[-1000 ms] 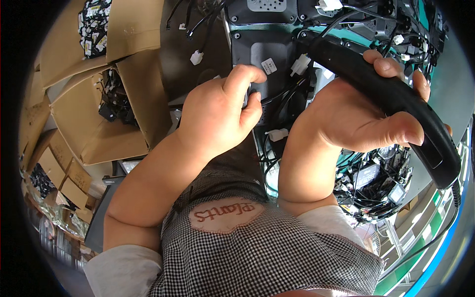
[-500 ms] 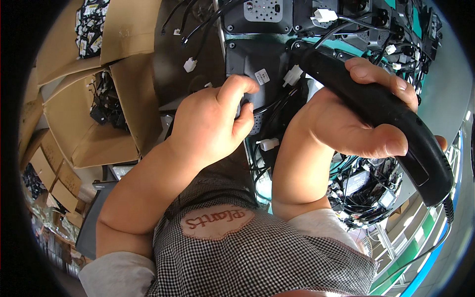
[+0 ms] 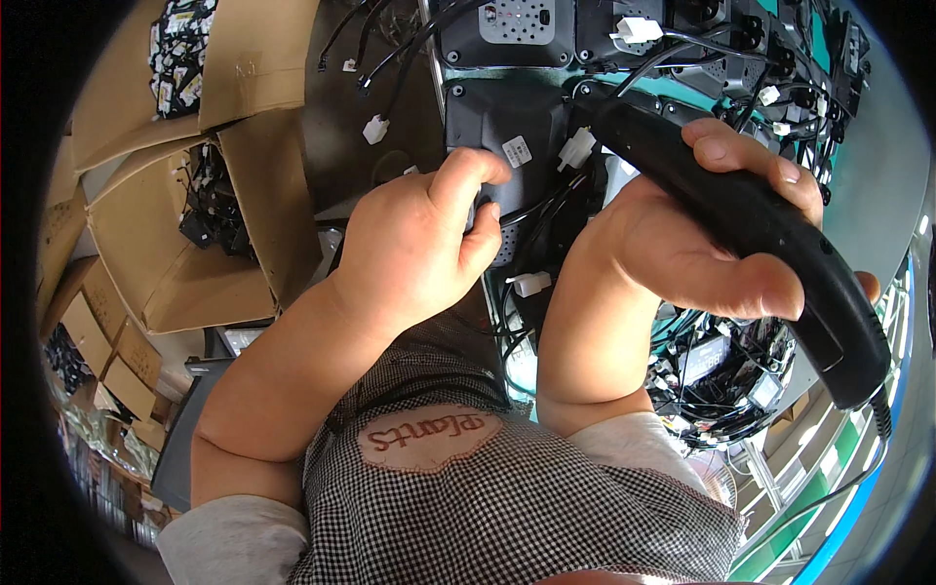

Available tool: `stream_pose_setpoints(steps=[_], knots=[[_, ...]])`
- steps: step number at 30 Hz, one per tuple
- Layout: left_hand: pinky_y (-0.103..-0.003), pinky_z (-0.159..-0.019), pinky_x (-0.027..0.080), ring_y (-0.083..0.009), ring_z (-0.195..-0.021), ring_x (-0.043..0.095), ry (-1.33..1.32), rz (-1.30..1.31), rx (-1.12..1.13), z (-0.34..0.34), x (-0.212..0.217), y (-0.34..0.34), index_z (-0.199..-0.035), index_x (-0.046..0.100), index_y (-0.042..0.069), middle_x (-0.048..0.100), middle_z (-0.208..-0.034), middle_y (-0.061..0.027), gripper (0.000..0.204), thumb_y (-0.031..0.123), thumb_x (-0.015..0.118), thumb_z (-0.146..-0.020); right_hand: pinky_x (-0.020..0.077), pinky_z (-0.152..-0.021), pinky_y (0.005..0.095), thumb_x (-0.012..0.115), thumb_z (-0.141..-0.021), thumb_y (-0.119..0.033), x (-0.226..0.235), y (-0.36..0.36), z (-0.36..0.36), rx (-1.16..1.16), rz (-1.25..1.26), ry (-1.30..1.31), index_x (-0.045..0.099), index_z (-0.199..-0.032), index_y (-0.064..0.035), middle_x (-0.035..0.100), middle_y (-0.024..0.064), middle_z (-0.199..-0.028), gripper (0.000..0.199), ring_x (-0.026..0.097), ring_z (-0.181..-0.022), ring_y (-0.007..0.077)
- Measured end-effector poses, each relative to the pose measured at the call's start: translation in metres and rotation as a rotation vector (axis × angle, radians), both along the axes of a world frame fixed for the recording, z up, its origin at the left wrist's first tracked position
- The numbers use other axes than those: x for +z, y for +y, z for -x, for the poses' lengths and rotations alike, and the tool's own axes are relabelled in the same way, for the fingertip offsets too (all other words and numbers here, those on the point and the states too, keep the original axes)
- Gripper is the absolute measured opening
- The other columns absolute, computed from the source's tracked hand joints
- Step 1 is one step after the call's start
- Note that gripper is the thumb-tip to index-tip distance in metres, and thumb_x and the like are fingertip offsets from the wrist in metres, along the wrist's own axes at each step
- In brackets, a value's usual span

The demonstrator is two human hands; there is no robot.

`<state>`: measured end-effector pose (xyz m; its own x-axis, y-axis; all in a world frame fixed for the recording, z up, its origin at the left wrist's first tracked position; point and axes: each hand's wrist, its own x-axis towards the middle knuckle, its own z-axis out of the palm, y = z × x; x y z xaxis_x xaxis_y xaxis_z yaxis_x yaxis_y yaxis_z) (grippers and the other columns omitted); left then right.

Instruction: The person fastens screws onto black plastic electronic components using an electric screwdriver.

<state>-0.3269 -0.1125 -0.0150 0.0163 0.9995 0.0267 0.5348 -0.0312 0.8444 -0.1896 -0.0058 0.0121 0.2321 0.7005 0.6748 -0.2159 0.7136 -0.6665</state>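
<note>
In my right hand (image 3: 702, 234) is a black, curved hand-held tool (image 3: 751, 219) with a cord at its lower end. My fingers and thumb wrap round its body, and its far end hangs over the work surface. I cannot make out its tip. My left hand (image 3: 419, 229) is closed at the near left edge of a black plastic housing (image 3: 502, 112), its thumb and forefinger pinching a dark part there. A white label (image 3: 516, 151) sits on that housing. Beside it lie a white connector (image 3: 576, 148) and black wires, partly hidden by my right arm.
More black housings (image 3: 526, 47) with wires stand along the far side. Open cardboard boxes (image 3: 268, 195) of small black parts are at the left. A bundle of cables and connectors (image 3: 721, 375) lies right of my right forearm. The tool's cord (image 3: 858, 478) trails down at the right.
The black tool in my right hand has tilted very slightly, its lower end shifting a little to the left. My left hand stays in place.
</note>
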Motion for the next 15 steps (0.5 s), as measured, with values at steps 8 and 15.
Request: stream_pose_setpoints(steps=[8, 15], knots=[[-0.033, -0.041, 0.043, -0.0231, -0.044, 0.054, 0.024, 0.009, -0.011, 0.000, -0.002, -0.001, -0.093, 0.050, 0.012, 0.050, -0.050, -0.0054, 0.025, 0.010, 0.062, -0.071, 0.0553, -0.049, 0.0367, 0.039, -0.083, -0.061, 0.006, 0.000, -0.014, 0.128, -0.144, -0.120, 0.019, -0.131, -0.0394, 0.060, 0.0137, -0.091, 0.056, 0.062, -0.060, 0.0242], [-0.034, -0.041, 0.042, -0.0234, -0.045, 0.054, 0.039, 0.011, -0.020, 0.000, -0.001, -0.001, -0.094, 0.050, 0.012, 0.050, -0.050, -0.0057, 0.025, 0.010, 0.062, -0.072, 0.0553, -0.055, 0.0391, 0.040, -0.081, -0.063, 0.010, -0.006, -0.025, 0.248, -0.040, -0.084, 0.023, -0.128, -0.0483, 0.060, 0.0118, -0.097, 0.052, 0.063, -0.067, 0.0251]])
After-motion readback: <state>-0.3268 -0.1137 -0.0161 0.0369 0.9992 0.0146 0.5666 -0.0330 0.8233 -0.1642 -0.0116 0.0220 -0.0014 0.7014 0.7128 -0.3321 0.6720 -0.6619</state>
